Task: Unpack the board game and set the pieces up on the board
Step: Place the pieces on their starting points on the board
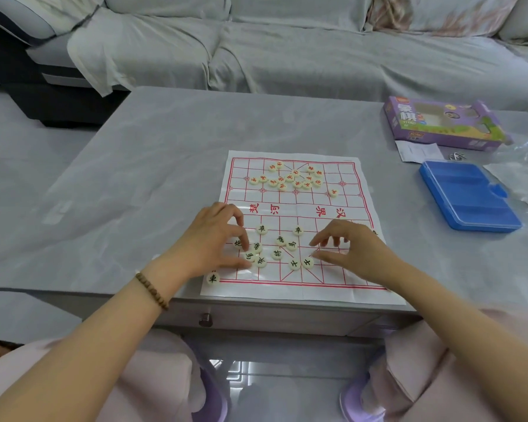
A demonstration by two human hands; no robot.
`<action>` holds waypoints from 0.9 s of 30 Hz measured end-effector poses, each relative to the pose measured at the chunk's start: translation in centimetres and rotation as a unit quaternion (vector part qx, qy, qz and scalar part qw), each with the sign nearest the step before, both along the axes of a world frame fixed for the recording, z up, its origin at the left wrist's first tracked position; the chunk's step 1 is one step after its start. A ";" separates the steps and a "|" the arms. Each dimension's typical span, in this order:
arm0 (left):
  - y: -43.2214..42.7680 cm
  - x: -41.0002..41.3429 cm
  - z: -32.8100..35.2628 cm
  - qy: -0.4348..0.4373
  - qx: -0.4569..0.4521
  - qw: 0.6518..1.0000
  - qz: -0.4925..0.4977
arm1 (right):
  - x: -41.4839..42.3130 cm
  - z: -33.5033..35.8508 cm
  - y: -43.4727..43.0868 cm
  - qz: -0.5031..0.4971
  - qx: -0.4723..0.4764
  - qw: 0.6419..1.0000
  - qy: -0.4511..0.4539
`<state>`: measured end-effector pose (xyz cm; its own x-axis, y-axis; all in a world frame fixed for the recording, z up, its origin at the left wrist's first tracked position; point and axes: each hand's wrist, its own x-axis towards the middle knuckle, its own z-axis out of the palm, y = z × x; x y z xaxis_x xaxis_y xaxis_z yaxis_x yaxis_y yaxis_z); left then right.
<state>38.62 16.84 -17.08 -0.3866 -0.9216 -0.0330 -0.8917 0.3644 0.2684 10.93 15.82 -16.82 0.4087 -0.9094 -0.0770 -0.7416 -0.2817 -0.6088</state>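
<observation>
Two sets: red-lettered pieces (pixel 289 178) bunched on the far half of the board (pixel 357 184), black-lettered pieces (pixel 277 253) loose on its near half.
Board place: flat at the near edge of the table (pixel 150 178).
Left hand (pixel 214 236): curled over the near-left black pieces; whether it grasps one cannot be told.
Right hand (pixel 357 248): relaxed, gripping nothing, thumb tip touching a black piece.
Right side: blue case (pixel 467 196), purple box (pixel 439 123) beyond it.

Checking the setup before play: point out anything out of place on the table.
One black-lettered piece lies off the red grid, on the board sheet's near-left margin. The red-lettered pieces sit bunched at the far side, with one stray piece apart to their right. Nothing looks damaged.
</observation>
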 end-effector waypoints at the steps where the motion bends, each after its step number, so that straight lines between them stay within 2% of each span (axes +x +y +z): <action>1: 0.0 -0.1 0.0 0.004 0.000 1.000 -0.002 | 0.1 -0.1 0.1 0.008 0.009 1.000 0.006; 9: 0.0 -1.6 -0.6 0.045 0.017 0.999 -0.021 | 1.6 -0.8 0.3 0.040 0.007 0.999 0.025; 21: 0.2 -3.7 -0.6 0.108 0.062 0.992 -0.032 | 1.4 -0.4 0.1 0.010 -0.038 0.999 -0.006; 25: -1.1 -1.3 1.4 0.235 0.045 0.969 0.057 | 1.6 0.0 -0.5 -0.002 -0.031 0.999 -0.012; 27: -1.9 0.8 1.6 0.243 0.034 0.963 0.113 | 2.2 0.3 -1.0 0.000 -0.029 0.999 -0.018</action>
